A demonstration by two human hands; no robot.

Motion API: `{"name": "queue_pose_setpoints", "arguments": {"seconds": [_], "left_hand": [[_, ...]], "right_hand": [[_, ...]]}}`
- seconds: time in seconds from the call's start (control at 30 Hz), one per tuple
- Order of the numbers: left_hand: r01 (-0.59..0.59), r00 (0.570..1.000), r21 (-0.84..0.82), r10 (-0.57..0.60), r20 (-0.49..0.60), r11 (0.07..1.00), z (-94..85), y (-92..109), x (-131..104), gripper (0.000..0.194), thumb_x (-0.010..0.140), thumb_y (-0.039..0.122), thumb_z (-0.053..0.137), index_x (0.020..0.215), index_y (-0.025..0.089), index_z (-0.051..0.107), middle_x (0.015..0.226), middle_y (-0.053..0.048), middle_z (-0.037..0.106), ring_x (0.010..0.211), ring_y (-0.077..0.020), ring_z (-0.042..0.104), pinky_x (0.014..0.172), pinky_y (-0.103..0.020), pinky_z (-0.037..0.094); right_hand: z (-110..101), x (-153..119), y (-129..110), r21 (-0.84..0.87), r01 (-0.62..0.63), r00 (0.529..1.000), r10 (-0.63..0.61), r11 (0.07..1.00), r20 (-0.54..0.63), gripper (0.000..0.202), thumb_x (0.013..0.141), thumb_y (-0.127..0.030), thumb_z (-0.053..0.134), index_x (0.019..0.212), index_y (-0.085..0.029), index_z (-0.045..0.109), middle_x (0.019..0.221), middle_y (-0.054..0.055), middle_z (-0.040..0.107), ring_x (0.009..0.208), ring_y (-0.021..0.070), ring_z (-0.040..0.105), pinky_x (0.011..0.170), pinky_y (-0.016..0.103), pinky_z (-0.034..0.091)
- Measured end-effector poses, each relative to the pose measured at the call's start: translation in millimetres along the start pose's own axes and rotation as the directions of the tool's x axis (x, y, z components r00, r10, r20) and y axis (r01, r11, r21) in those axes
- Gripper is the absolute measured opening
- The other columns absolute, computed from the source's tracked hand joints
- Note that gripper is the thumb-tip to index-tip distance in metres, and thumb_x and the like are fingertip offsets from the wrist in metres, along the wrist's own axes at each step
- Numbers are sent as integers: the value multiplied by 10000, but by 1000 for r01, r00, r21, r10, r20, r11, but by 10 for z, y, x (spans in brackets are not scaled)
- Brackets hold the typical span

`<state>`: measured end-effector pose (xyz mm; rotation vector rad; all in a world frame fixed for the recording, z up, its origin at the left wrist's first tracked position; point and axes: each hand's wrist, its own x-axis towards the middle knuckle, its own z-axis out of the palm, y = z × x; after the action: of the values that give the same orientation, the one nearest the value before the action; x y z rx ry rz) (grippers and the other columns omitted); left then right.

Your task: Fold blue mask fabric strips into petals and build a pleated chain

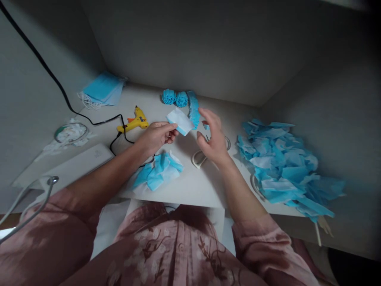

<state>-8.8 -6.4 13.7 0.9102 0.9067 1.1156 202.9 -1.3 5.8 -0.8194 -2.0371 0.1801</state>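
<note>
Between thumb and fingers, my left hand point(159, 136) pinches a small piece of mask fabric point(180, 121), white on its upper face with a blue edge. To the right of that piece, my right hand point(213, 137) is held with thumb and fingers apart and nothing between them. White-handled scissors point(199, 159) lie under my right hand, partly hidden by it. Just beyond the hands sit two blue rolled fabric roses point(175, 98) and a pleated blue strip point(193, 109). Crumpled blue and white fabric pieces point(160, 171) lie near my left forearm.
A yellow glue gun point(135, 120) with a black cord rests left of my hands. Blue masks point(104, 89) are stacked at the back left. A white box point(77, 163) and a dish with white scraps point(71, 133) stand left. A large heap of blue pieces point(285, 163) overhangs the right front edge.
</note>
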Motion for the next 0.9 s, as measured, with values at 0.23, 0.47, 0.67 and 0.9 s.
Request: {"name": "queue_pose_setpoints", "arguments": {"seconds": [0.23, 0.47, 0.67, 0.9], "left_hand": [[28, 999, 47, -29, 31, 999, 32, -7, -39, 193, 784, 225, 713, 645, 111, 646, 628, -37, 628, 523, -83, 530, 503, -226, 356], [-88, 996, 235, 78, 52, 968, -15, -71, -7, 269, 778, 340, 735, 634, 123, 672, 553, -11, 585, 501, -74, 499, 514, -221, 368], [-130, 991, 405, 130, 29, 905, 6, -49, -27, 279, 788, 356, 712, 624, 132, 676, 530, -4, 574, 486, -75, 473, 486, -219, 349], [-136, 991, 433, 113, 78, 891, 1, -46, -36, 302, 774, 400, 714, 637, 134, 679, 540, -6, 579, 493, -76, 468, 492, -217, 354]], "right_hand": [[63, -8, -38, -96, 108, 990, -98, 989, 104, 282, 945, -319, 580, 1225, -324, 612, 1490, 45, 532, 1422, 311, 435, 1172, 598, 359], [111, -12, -61, -67, 116, 993, -113, 991, 45, 78, 939, -320, 630, 922, -281, 695, 1306, 50, 642, 1328, 278, 514, 1119, 516, 414], [144, -26, -86, 68, -63, 998, 64, 996, -18, 107, 923, -333, 638, 934, -254, 710, 1321, 79, 626, 1275, 265, 566, 1073, 493, 444], [167, -11, -103, 306, -315, 946, 323, 899, 24, 169, 880, -396, 672, 905, -231, 700, 1296, 94, 657, 1243, 233, 599, 994, 400, 498]]}}
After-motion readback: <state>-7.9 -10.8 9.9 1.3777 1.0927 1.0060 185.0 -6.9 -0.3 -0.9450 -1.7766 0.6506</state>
